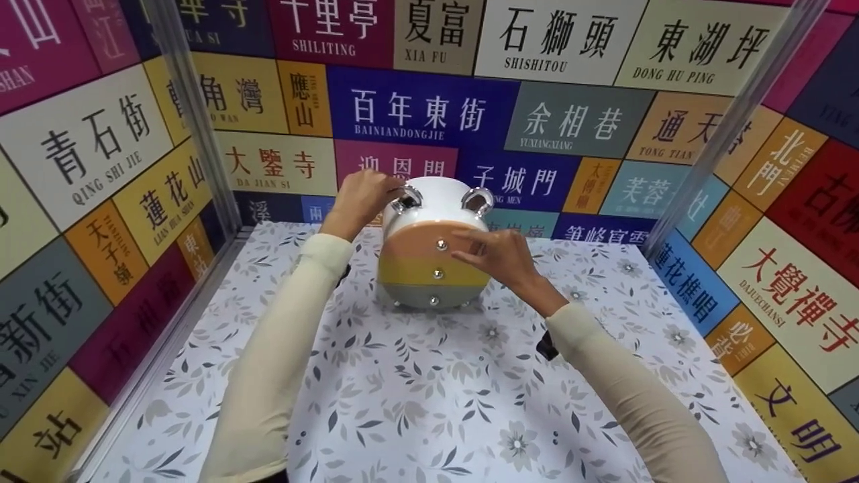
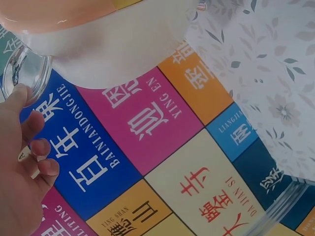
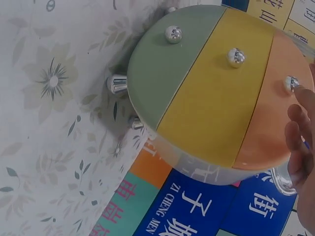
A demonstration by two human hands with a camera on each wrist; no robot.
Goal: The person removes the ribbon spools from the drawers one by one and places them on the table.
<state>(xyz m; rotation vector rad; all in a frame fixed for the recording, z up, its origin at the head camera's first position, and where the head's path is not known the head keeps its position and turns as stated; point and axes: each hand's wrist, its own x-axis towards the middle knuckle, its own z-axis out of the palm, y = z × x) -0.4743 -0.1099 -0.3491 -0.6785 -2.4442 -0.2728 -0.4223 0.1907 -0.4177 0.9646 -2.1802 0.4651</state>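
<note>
A rounded white box (image 1: 436, 191) with an orange, yellow and green front stands on the table, three silver knobs down its middle and two clear silvery ears on top. My left hand (image 1: 366, 198) is at the left ear (image 1: 409, 196); in the left wrist view that hand (image 2: 24, 162) pinches the ear (image 2: 29, 73), other fingers curled. My right hand (image 1: 500, 255) is beside the top knob (image 1: 441, 244), thumb and forefinger apart. In the right wrist view a fingertip of this hand (image 3: 302, 132) overlaps the orange section's knob (image 3: 291, 83); contact is unclear.
The table (image 1: 402, 402) has a white cloth with grey flowers and leaves. Behind the box and at both sides rise panels (image 1: 429, 107) covered in coloured signs with lettering. Clear strips (image 1: 201, 121) run along the panels' corners.
</note>
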